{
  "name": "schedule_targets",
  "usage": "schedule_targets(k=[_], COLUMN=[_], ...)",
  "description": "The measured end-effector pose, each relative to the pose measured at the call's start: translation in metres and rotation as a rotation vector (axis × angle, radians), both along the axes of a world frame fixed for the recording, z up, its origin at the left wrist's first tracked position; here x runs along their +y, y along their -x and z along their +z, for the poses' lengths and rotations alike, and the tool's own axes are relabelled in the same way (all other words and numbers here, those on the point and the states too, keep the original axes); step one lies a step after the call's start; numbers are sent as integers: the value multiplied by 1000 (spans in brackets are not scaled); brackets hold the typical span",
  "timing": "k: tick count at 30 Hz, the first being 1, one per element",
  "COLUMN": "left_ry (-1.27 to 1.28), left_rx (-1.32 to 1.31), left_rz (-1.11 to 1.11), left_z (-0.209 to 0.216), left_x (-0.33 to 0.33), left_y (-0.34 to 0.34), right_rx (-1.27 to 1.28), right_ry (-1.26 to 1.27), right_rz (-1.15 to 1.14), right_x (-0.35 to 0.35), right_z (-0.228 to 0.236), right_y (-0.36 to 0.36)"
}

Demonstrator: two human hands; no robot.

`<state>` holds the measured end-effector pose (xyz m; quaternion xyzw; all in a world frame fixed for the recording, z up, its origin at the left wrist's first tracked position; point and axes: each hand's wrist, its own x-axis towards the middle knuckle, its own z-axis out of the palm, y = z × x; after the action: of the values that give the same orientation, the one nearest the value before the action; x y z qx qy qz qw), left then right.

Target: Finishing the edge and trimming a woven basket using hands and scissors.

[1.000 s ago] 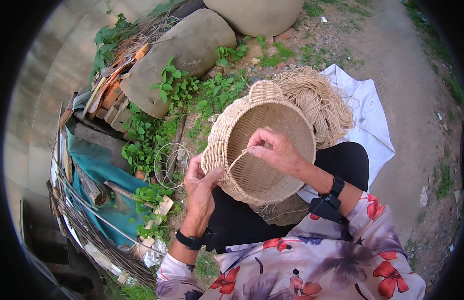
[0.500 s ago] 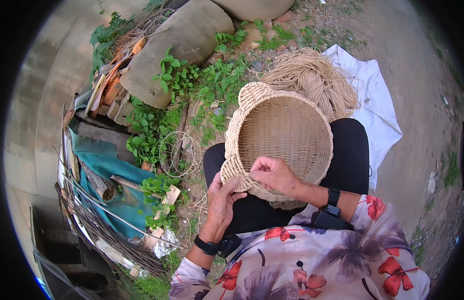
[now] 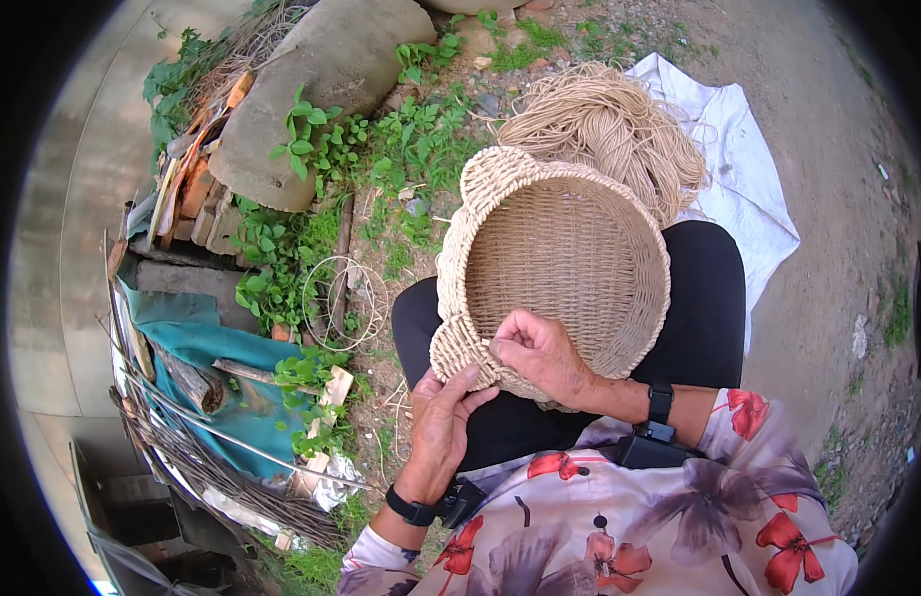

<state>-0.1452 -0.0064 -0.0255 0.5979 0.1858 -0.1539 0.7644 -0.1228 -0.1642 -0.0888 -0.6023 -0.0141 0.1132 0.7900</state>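
Note:
A round basket [image 3: 570,268], woven from tan cord, rests tilted on my lap with its mouth toward me. Its thick braided rim carries two rounded, ear-like lobes: a far lobe [image 3: 495,177] and a near lobe [image 3: 455,346]. My left hand [image 3: 441,422] grips the near lobe's lower outer edge, thumb on top and the other fingers partly hidden beneath. Closed in a pinch, my right hand [image 3: 545,360] sits over the rim where that lobe joins it. Whatever lies between its fingertips is too small to make out.
Beyond the basket, a heap of tan cord [image 3: 610,129] lies partly on a white sheet [image 3: 749,169]. To the left are a thin loop of cord [image 3: 306,296], green plants, a teal cloth [image 3: 257,432], bundled sticks [image 3: 232,482] and a large curved grey piece [image 3: 311,94].
The basket has tipped so more of its woven inside faces me. My hands keep nearly the same hold at the near lobe. The surroundings have shifted slightly left in view.

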Motion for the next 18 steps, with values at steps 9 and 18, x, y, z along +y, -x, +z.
schedule_targets(k=[9, 18], left_ry=[82, 138], left_rx=[126, 166], left_rz=[-42, -76], left_z=[14, 15], left_x=[1, 2], left_y=[0, -4], right_rx=[-39, -105], right_ry=[25, 117], right_rz=[-71, -64], right_x=[5, 2], right_z=[7, 14], right_y=[1, 2])
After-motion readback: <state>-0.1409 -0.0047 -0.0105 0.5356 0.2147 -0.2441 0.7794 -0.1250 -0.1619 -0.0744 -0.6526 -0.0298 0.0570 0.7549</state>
